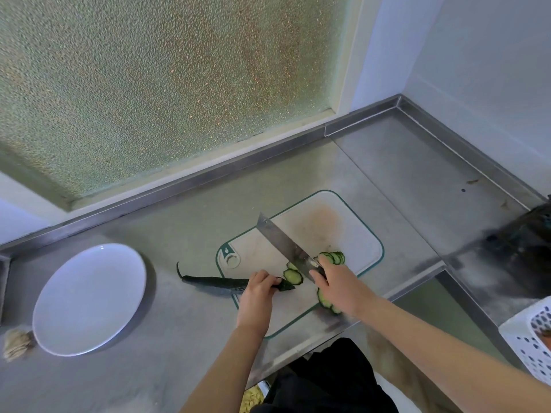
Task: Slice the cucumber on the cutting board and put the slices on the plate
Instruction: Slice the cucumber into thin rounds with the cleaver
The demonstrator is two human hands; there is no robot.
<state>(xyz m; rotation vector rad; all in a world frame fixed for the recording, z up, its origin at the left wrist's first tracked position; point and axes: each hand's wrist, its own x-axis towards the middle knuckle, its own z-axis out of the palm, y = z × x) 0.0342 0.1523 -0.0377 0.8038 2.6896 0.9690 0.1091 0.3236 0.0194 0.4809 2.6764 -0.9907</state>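
A dark green cucumber (214,284) lies across the left edge of the white cutting board (328,231), its stem end out over the steel counter. My left hand (259,293) grips it near the cut end. My right hand (340,286) holds the handle of a wide cleaver (283,244), whose blade is raised and angled above the board. Several cucumber slices (293,276) lie beside the cut end, more slices (334,257) sit behind my right hand, and others (326,302) lie under my wrist. The white plate (89,299) at the left holds nothing.
The steel counter (179,234) has a raised rim at the back below a frosted window. A perforated white basket (533,338) stands at the right edge, a dark object (527,242) behind it. A small beige scrubber (16,344) lies left of the plate.
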